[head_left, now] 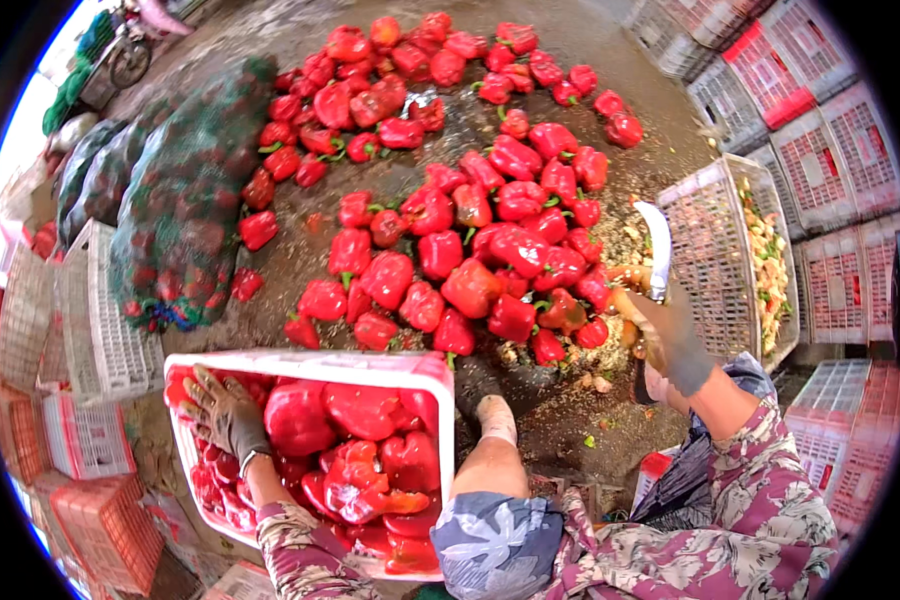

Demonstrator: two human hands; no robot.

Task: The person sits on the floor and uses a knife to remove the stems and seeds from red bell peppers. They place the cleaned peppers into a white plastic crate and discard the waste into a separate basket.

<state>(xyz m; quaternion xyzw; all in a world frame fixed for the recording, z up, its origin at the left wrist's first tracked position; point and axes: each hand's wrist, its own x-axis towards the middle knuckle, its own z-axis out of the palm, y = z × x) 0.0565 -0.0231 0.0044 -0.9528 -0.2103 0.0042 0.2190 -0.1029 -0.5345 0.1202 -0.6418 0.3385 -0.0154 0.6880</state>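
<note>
Head view: glossy red pepper halves [360,440] in white crate [310,365].

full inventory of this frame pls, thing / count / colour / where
loose peppers: dozens, red, spread on the ground ahead
crate of peppers: one, white, lower left
mesh sack: one, green, peppers inside, left
scrap crate: one, white, tilted, right
empty crates: many, red and white, stacked at both sides
knife: one, pale blade, in the right hand
left hand: gloved, grey, inside the crate of peppers
right hand: gloved, grey, gripping the knife
</note>
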